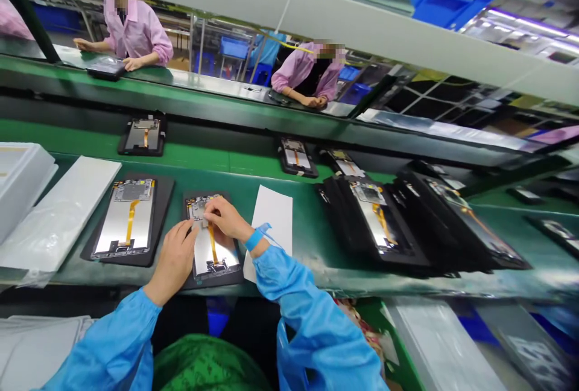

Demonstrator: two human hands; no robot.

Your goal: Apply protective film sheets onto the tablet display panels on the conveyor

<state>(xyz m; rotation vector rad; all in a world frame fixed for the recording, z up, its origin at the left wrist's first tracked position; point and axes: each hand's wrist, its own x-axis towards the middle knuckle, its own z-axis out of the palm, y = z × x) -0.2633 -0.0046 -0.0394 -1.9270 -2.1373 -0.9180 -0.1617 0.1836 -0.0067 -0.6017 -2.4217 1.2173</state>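
An opened tablet (226, 251) with a silver back and an orange ribbon cable lies on a dark pad in front of me. Over its upper right part, my right hand (226, 217) pinches a small greyish piece (202, 222) by the circuit board. My left hand (174, 261) rests along the tablet's left edge, fingertips together near the board; what they hold, if anything, is hidden. To the left, a second opened tablet (126, 219) lies on its own dark pad. A white sheet (274, 216) sits right of my right hand, partly behind the wrist.
Dark pads with opened tablets (373, 222) are stacked on the right. Several more units, one at the back left (143, 136), sit on the green belt (226, 158). White foam trays (67, 210) stand at the left. Two people in pink (138, 29) work across the line.
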